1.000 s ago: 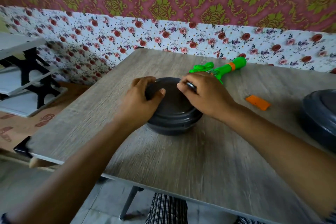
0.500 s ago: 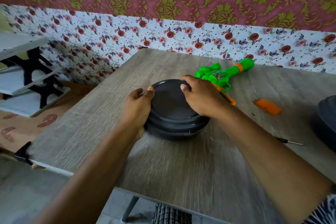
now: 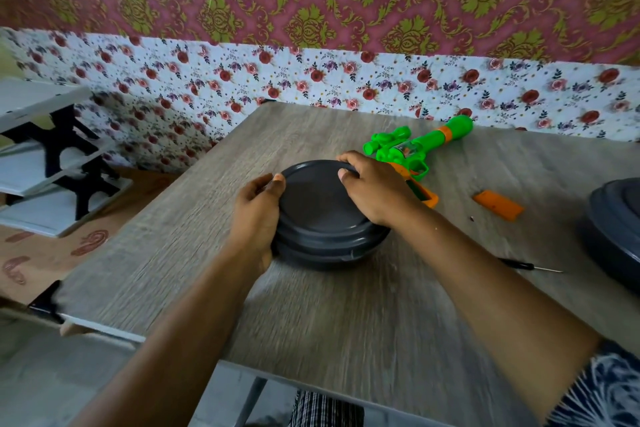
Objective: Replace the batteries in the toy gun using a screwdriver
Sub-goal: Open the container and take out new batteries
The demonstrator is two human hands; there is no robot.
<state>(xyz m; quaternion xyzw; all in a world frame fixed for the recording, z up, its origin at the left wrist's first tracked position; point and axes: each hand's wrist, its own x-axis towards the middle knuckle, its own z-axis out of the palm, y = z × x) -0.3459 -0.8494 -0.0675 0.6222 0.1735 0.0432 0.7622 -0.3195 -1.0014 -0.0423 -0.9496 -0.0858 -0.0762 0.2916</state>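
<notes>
On the rim of the dark round container [image 3: 325, 218], both sets of fingers are curled: the left hand [image 3: 258, 215] wraps the near-left edge with its thumb up on the lid, and the right hand [image 3: 375, 189] hooks its fingers [image 3: 348, 163] over the far-right edge. Each hand holds the container and nothing else. The lid looks like smooth, stiff plastic, light enough to lift, and I would guess it pries up best from the lip where the thumbs sit.

Just behind the right hand lies the toy gun [image 3: 415, 149], green with orange trim, flat on the table [image 3: 346, 315], partly hidden by the knuckles. It looks hollow, light and hard; I would take it by the grip or the thick body, not the thin barrel. To its right an orange cover piece [image 3: 498, 204] lies loose, with a tiny dark speck, perhaps a screw, near it. The screwdriver [image 3: 530, 266] rests beside the right forearm, slim and liable to roll. A second dark container [image 3: 613, 229] sits at the table's right edge.
</notes>
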